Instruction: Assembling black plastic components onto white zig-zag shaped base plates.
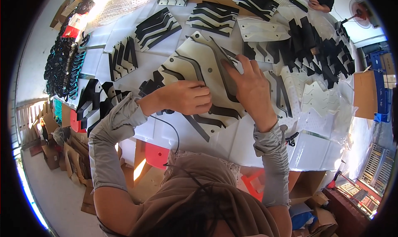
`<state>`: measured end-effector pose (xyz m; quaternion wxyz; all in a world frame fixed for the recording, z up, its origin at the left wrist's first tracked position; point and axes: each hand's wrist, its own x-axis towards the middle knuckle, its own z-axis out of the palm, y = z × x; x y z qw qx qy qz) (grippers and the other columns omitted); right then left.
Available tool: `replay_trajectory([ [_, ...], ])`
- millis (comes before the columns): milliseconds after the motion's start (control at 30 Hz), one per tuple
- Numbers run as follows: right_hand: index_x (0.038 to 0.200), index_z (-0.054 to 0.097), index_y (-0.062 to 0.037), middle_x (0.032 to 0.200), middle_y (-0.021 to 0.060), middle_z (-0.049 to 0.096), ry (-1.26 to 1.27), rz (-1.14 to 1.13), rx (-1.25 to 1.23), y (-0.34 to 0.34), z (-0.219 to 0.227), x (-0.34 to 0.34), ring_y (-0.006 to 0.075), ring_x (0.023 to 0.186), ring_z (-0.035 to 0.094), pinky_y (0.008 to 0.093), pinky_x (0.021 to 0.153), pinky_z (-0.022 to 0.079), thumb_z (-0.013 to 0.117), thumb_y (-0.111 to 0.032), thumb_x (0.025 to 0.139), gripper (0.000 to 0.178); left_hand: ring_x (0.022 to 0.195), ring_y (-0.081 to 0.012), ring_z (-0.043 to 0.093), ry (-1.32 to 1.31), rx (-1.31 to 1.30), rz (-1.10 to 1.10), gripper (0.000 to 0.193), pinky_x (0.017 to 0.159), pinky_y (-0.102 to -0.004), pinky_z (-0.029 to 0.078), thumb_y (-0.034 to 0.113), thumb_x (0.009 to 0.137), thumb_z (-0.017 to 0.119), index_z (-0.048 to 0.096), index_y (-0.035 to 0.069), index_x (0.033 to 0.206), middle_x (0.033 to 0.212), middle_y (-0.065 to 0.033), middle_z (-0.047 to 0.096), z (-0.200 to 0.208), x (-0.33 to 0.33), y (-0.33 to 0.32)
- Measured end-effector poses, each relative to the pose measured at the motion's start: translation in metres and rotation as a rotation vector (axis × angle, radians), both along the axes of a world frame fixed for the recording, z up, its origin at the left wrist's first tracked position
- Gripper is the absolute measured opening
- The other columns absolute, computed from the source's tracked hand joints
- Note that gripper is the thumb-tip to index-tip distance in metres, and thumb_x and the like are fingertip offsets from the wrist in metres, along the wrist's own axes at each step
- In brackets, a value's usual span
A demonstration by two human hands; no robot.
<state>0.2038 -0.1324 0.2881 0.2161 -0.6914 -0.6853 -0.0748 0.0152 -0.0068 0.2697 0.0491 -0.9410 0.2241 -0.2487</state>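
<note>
A cream panel [181, 63] with wavy edges, dark wavy strips and small round fittings lies tilted on the white table in front of me. My left hand [191, 98] rests over the panel's left-middle part, its fingers curled closed near a dark strip; what they pinch, if anything, is hidden. On the panel's right side, my right hand [251, 81] has thumb and fingers closed on a dark wavy strip [229, 80], whose upper end stands slightly raised. Under the panel's left corner sits a small black device [151, 83], partly covered, with a cable running toward me.
Stacks of similar black-and-cream panels [212, 18] lie along the far side. Black parts pile up [317, 50] at right, beside plastic-wrapped cream sheets [318, 97]. Black-and-teal parts [62, 69] are heaped at far left. Another person's hand [318, 6] shows at top right. Red stools [156, 155] stand below the table.
</note>
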Motion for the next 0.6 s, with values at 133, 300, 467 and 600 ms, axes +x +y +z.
replay_trajectory([
  [133,0.113,0.066,-0.0168,0.116,0.0094,0.051,0.026,0.014,0.004,0.001,0.001,-0.002,0.0274,0.093,0.055,0.0343,0.072,0.051,0.063,0.002,0.070,0.047,0.077,-0.0135,0.053,0.007,0.049,0.002,0.009,0.074,-0.0258,0.052,0.015,0.070,0.060,0.056,0.010,0.077,0.075,0.0005,0.048,0.002,-0.003,0.004],
  [300,0.116,0.066,-0.0114,0.122,0.0120,0.051,0.507,-0.028,0.164,-0.019,-0.001,0.002,0.0267,0.098,0.055,0.0325,0.078,0.048,0.060,0.007,0.077,0.044,0.079,-0.0136,0.053,0.118,-0.020,0.129,0.015,0.060,-0.0249,0.049,0.013,0.072,0.059,0.056,0.013,0.087,0.076,0.0011,0.046,-0.012,-0.018,0.009],
  [467,0.121,0.063,-0.0094,0.119,0.0115,0.053,0.469,-0.159,0.073,-0.065,-0.054,0.027,0.0206,0.097,0.056,0.0271,0.072,0.048,0.057,0.000,0.088,0.035,0.082,-0.0165,0.058,0.266,-0.374,0.445,0.028,0.057,-0.0294,0.050,0.005,0.068,0.063,0.058,0.014,0.094,0.080,0.0024,0.055,-0.025,-0.042,0.033],
  [600,0.118,0.064,-0.0094,0.117,0.0115,0.053,0.614,-0.235,-0.149,-0.114,-0.099,0.032,0.0189,0.087,0.060,0.0273,0.065,0.049,0.059,-0.004,0.088,0.031,0.082,-0.0196,0.060,0.233,-0.466,0.596,0.032,0.059,-0.0330,0.051,0.002,0.065,0.064,0.058,0.014,0.094,0.081,0.0019,0.060,-0.032,-0.057,0.075],
])
